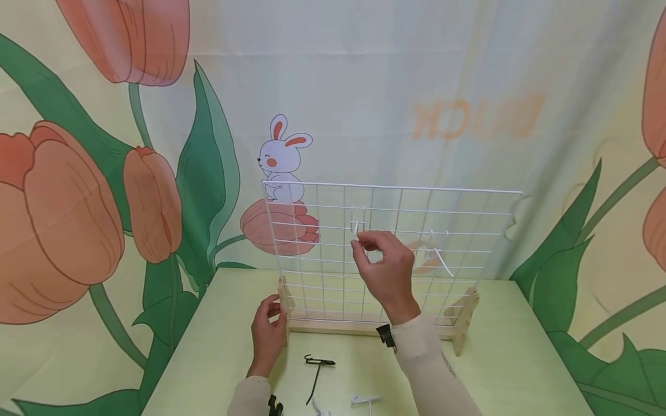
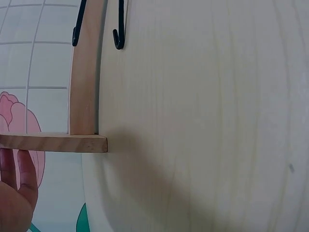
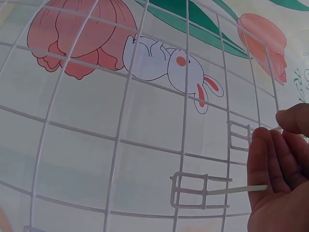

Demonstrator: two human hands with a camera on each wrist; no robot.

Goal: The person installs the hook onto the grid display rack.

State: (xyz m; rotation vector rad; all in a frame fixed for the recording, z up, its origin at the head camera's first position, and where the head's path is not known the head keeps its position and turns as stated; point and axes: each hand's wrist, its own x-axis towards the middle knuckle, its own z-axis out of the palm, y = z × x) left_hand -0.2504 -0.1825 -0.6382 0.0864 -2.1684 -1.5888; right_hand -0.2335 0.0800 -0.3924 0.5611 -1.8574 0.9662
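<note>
A white wire grid panel (image 1: pixel 322 242) stands upright in a wooden base (image 1: pixel 333 328). Two white hooks hang on it: the left hook (image 1: pixel 356 225) at my right hand (image 1: pixel 387 268), the other hook (image 1: pixel 439 260) further right with its prong sticking out. Thumb and fingertips of the right hand pinch the left hook's prong end. In the right wrist view that hook (image 3: pixel 240 135) is partly hidden by the fingers. My left hand (image 1: pixel 269 332) rests against the outer side of the wooden foot (image 2: pixel 53 143), fingers nearly straight.
On the table (image 1: pixel 198 358) in front of the base lies a black hook (image 1: pixel 318 370). Nearer me are a white hook (image 1: pixel 366 400) and another white piece (image 1: pixel 321 407), cut off by the frame. Behind the panel hangs a tulip-and-rabbit curtain (image 1: pixel 364 115).
</note>
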